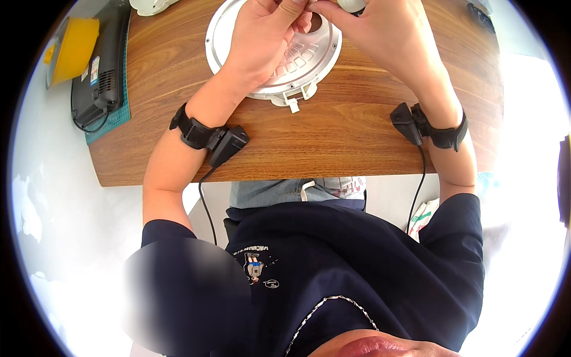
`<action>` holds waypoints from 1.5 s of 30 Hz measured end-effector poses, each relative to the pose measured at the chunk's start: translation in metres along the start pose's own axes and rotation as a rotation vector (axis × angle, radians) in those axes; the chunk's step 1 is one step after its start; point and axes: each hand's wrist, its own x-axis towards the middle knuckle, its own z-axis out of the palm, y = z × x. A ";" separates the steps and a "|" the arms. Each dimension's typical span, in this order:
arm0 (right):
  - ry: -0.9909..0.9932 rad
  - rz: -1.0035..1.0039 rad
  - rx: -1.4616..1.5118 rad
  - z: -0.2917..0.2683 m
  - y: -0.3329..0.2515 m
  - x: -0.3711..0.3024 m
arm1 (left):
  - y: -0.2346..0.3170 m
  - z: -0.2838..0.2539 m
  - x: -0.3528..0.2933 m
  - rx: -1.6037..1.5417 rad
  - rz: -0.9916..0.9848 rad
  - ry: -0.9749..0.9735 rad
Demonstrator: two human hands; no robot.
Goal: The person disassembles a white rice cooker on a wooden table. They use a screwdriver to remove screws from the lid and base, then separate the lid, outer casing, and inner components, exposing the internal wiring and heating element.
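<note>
A round, silvery-white metal disc (326, 55) with a pale rim and small tabs lies on the wooden table, stamped with rows of rounded shapes. Over its far part my left hand (266, 37) is closed, with thumb and fingers pinched together at the upper edge of the view. My right hand (386, 33) meets it there, thumb and fingertips also closed. Whatever the fingertips hold is cut off or too small to name. Part of a white rounded thing (352, 5) shows beside the right fingers. A dark round opening in the disc shows between the hands.
At the left stand a black device (100, 95) with a cable and a yellow container (74, 50), by a green cutting mat (122, 119). A white part (151, 6) lies far left, a black object (480, 18) far right. The table's (333, 143) near edge is close to my body.
</note>
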 end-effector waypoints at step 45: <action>-0.262 0.536 -0.457 -0.055 0.099 0.004 | 0.006 0.005 -0.002 0.211 -0.085 -0.081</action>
